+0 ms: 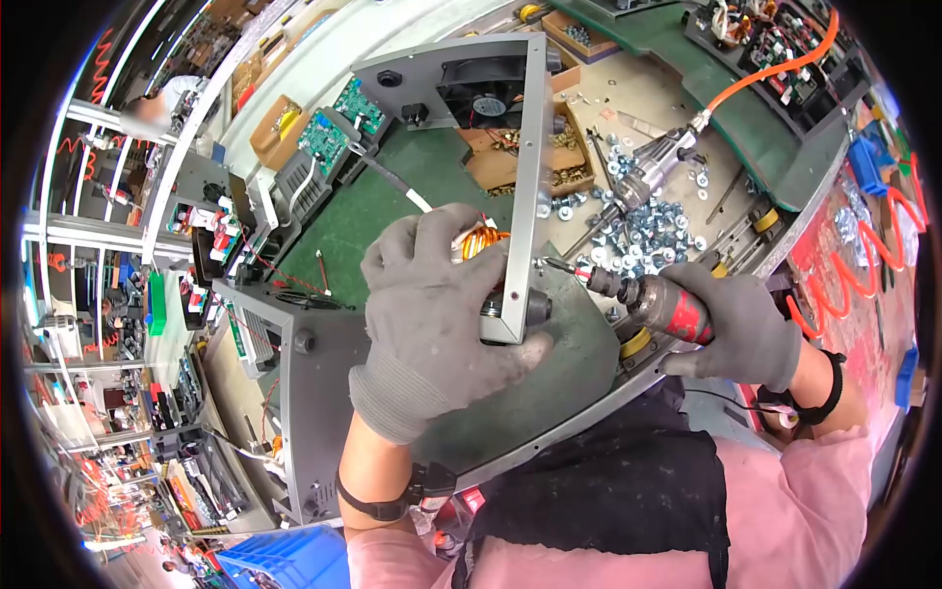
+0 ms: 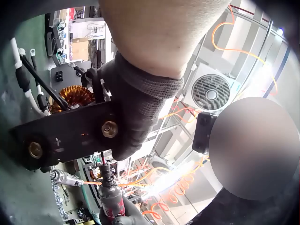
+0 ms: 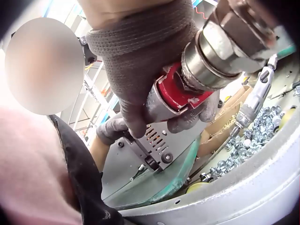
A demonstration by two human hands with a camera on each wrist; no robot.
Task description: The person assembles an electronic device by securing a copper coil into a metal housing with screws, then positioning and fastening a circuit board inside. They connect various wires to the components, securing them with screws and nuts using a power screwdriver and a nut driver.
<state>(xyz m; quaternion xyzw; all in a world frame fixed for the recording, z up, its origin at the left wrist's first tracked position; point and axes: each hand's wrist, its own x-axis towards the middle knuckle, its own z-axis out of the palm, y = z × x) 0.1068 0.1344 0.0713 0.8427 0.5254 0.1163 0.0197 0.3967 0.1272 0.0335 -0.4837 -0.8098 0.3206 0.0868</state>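
Note:
A grey metal chassis [image 1: 535, 187] with a black fan [image 1: 483, 103] stands on the green mat. My gloved left hand [image 1: 432, 304] grips its near corner, thumb at the front and fingers over the back, beside a copper-wound coil [image 1: 476, 242]. In the left wrist view, this end is a black panel [image 2: 70, 136] with two brass terminals. The gloved right hand [image 1: 746, 329] holds a red and black power screwdriver [image 1: 672, 307] lengthwise. Its bit points left, with the tip right at the panel's outer side. In the right wrist view, the tool's metal fitting [image 3: 211, 58] fills the foreground.
Loose screws [image 1: 657, 231] are heaped beyond the screwdriver, with a second air tool [image 1: 653, 177] on an orange hose [image 1: 775, 69] lying among them. Green circuit boards [image 1: 324, 140] and a cardboard tray [image 1: 569, 162] of brass parts surround the chassis. Another grey panel [image 1: 324, 393] stands left.

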